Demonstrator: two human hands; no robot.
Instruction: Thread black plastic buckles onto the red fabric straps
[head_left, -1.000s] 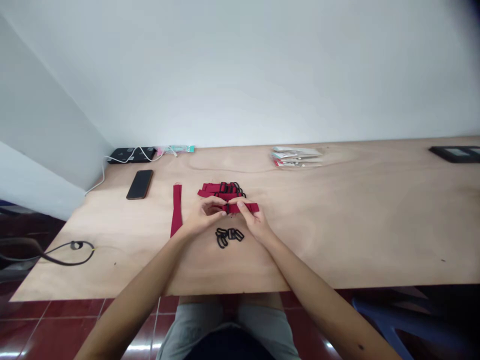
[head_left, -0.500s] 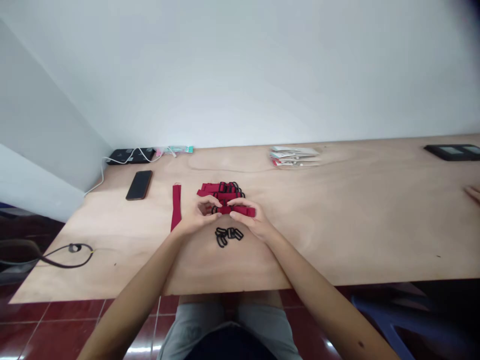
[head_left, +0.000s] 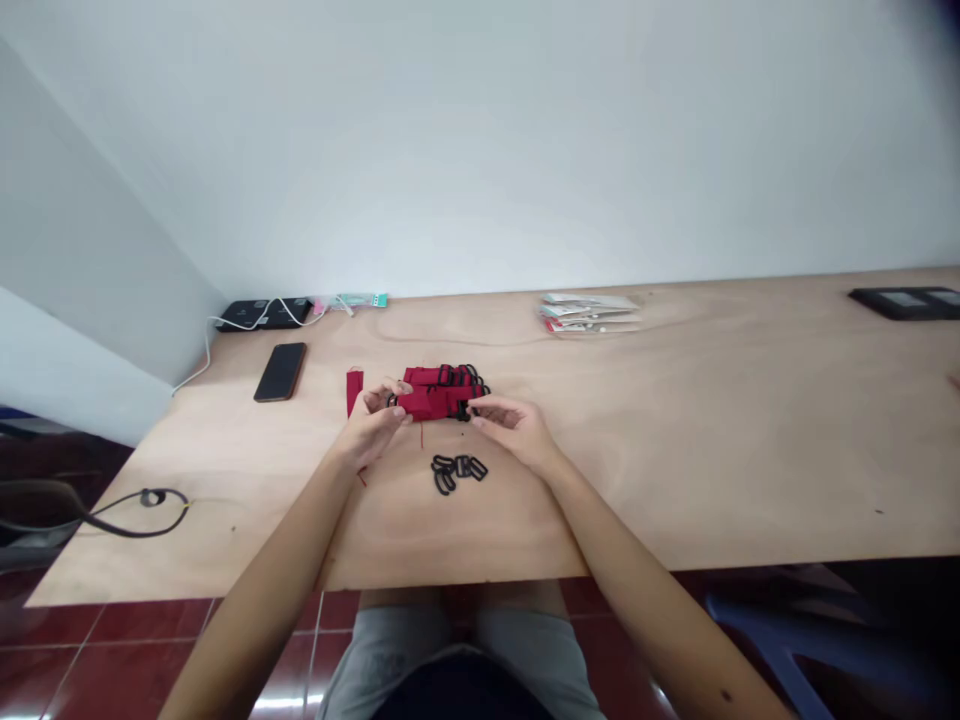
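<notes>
A red strap [head_left: 424, 403] is held at its left end by the left hand [head_left: 375, 412], whose thumb and fingers are closed on it. At the other end, a black slider [head_left: 463, 410] is reached by the fingertips of the right hand [head_left: 514, 425], kept slightly parted; whether it is gripped or only touched cannot be told. Behind the strap, similar straps [head_left: 427, 376] are piled. Nearer to the person, loose black buckles [head_left: 462, 467] are scattered on the table [head_left: 637, 460].
</notes>
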